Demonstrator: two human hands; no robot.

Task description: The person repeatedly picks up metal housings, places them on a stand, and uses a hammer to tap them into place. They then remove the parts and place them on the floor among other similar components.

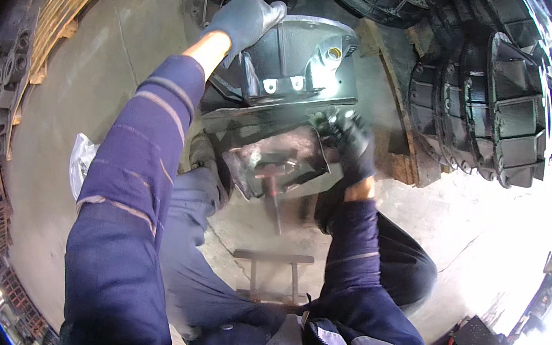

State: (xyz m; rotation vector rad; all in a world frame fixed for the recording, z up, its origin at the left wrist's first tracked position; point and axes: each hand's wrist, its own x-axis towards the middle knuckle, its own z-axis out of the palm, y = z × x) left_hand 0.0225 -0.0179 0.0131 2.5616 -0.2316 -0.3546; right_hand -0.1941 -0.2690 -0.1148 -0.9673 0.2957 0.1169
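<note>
A grey concrete floor (141,32) is bathed in bright light at the right of the room. At the left, 1 slatted wooden pallet (68,16) is seen; at the right, black ribbed castings (487,105) are stood beside a wooden board (395,97), their exact number hard to count.

On the floor ahead of the person, 1 dark bell-shaped housing (287,50) is set, with 2 holed lugs and 1 brass-coloured ring shown. Its upper left edge is met by the gloved left hand (246,23); whether it is clamped there cannot be told. The gloved right hand (351,147) is held near its lower right edge, fingers bent; its grip is blurred and cannot be told.

By 1 dark-edged tray-like container (297,144), 1 T-shaped hammer (271,184) is seen. In 1 clear plastic bag (80,166), the contents cannot be made out.
</note>
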